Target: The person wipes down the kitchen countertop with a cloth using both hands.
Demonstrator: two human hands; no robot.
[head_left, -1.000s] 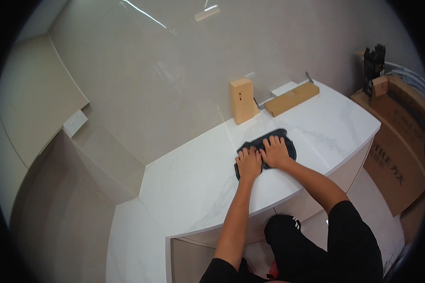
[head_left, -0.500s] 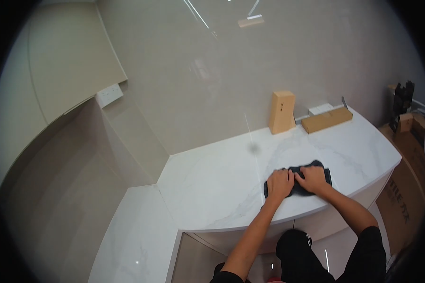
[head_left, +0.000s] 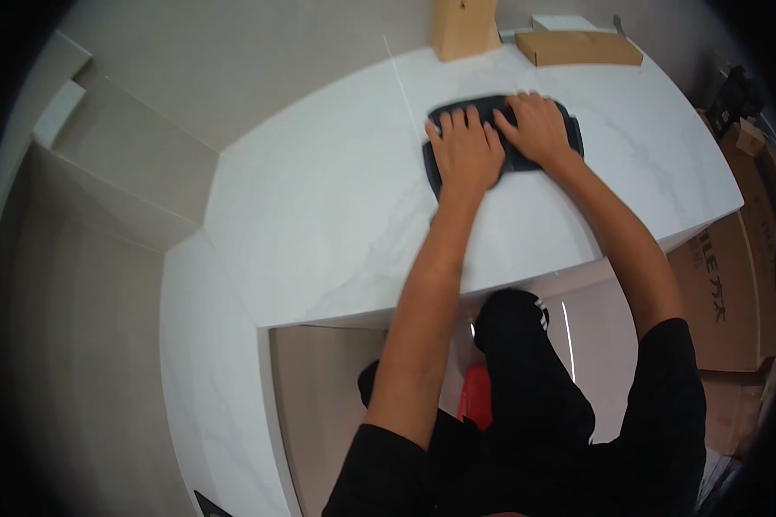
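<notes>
A flat, dark object with a curved, waisted outline [head_left: 510,160] lies on the white marbled countertop [head_left: 319,207]; its exact kind is hard to make out under the hands. My left hand [head_left: 467,153] rests on its left half, palm down with the fingers spread. On the right half lies my right hand [head_left: 539,129], fingers stretched forward and thumb pointing towards the left hand. Both hands touch the object from above, covering much of its top.
Behind the dark object, a light wooden block [head_left: 464,30] stands near the wall beside a long brown cardboard box [head_left: 578,49] and a white box [head_left: 563,22]. Large cartons [head_left: 724,293] stand right of the counter. A red item [head_left: 476,396] shows below its front edge.
The view has tilted down, so the counter, hands and dark object appear higher and larger. The fingers of my left hand are spread wider, and both hands still lie on the object.
</notes>
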